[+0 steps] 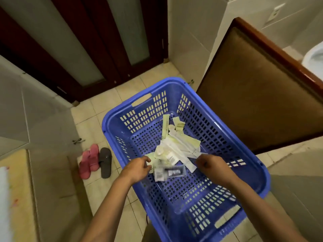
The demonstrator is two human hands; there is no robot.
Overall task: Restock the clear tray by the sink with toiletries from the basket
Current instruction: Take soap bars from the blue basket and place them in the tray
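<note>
Two hands (138, 169) (212, 165), one basket (107, 123), three slippers (94, 159)

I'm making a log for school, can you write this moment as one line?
stage: picking from basket | left hand: at toiletry packets, grip unclear | right hand: likewise | clear tray: not in view

My left hand (138, 169) and right hand (214, 165) both curl their fingers down over the pile of packets (172, 151) in the middle of the blue basket (111, 119). The fingertips are hidden, so I cannot tell whether either hand grips anything. Between them a dark sachet (174, 172) is smeared by blur, its print unreadable. The basket's near corner runs off the bottom edge. A white curved fixture (314, 58) is cut off at the right edge, and a pale shape (4, 198) at the left edge is blurred.
</note>
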